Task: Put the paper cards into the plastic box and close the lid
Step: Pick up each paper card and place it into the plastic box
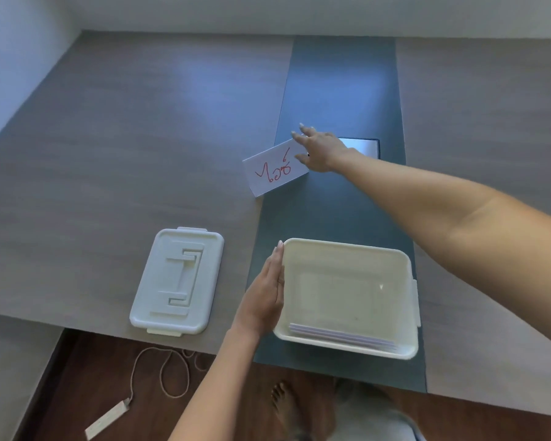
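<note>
A white paper card [272, 171] with red writing lies on the table, half on the dark strip. My right hand [315, 148] reaches out over its far right corner, fingers spread and touching its edge; no grip is visible. The open cream plastic box [407, 268] sits near the table's front edge, with several white cards [341, 337] lying along its near wall. My left hand [268, 291] rests flat against the box's left wall, fingers straight. The white lid [175, 281] lies flat on the table to the left of the box.
The grey wooden table [124, 154] has a dark blue-grey strip [337, 90] down its middle, with a metal hatch [363, 146] set in it behind my right hand. Below the front edge are a wooden floor, a cord with a power strip [109, 420], and a bare foot [287, 405].
</note>
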Motion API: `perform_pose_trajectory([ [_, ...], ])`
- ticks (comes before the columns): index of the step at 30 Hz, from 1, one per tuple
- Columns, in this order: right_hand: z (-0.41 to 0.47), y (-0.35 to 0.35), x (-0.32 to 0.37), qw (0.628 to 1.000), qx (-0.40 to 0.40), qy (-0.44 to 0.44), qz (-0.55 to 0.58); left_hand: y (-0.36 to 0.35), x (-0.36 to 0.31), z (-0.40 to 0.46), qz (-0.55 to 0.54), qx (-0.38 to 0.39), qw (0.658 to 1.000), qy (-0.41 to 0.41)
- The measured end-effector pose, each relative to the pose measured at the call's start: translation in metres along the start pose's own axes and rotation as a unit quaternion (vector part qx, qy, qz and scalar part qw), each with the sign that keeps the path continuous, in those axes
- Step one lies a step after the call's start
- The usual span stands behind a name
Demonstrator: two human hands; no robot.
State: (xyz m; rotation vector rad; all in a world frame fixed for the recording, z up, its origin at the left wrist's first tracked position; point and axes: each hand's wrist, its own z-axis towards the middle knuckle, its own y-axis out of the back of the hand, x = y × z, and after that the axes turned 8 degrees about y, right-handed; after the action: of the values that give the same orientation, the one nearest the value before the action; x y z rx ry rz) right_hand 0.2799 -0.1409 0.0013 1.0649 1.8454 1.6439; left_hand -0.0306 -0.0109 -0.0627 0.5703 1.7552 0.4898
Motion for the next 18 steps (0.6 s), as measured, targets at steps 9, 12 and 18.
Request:
perform_pose_trajectory([
  [9, 0.025, 0.004, 0.009, 0.997, 0.031, -0.002, -0.074, 0.005, -0.007, -0.014, 0.012, -0.005, 0.999, -0.043],
  [12, 0.02, -0.002, -0.005, 0.994, 0.023, -0.01, -0.108, -0.007, -0.017, -0.005, -0.004, 0.008, 1.0, -0.027],
  [18, 0.011, -0.007, -0.007, 0.997, 0.034, 0.016, -0.071, -0.004, -0.009, -0.001, -0.005, 0.009, 1.0, -0.028],
])
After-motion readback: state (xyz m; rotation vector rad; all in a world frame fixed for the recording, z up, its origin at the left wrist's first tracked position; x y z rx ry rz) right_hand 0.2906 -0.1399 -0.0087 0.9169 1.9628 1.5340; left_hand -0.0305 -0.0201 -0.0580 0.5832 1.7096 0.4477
